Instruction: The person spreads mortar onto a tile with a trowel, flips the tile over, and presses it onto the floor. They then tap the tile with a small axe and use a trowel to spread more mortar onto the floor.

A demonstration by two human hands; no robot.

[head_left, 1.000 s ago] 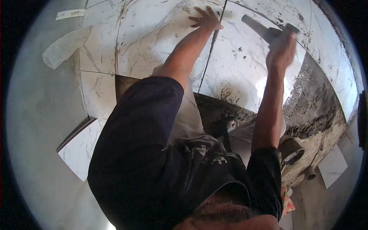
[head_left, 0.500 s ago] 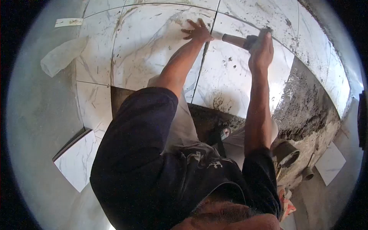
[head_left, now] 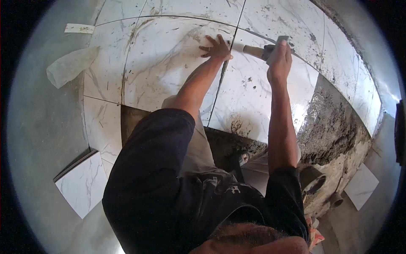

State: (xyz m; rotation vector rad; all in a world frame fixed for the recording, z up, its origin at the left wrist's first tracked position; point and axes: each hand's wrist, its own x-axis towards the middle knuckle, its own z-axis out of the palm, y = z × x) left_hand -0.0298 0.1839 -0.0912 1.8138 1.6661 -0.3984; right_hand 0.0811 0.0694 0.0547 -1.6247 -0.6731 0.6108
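His left hand (head_left: 218,47) lies flat, fingers spread, on a white marble-veined floor tile (head_left: 169,59); his right hand (head_left: 279,59) grips a grey-headed mallet (head_left: 264,50).

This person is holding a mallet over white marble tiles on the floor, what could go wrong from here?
1. The tan-handled mallet in the right hand sits close to the left hand, spread flat on the white marble-patterned floor tile; a stray blow might catch its fingers.
2. A hard hit near the dark joint might chip a tile edge.
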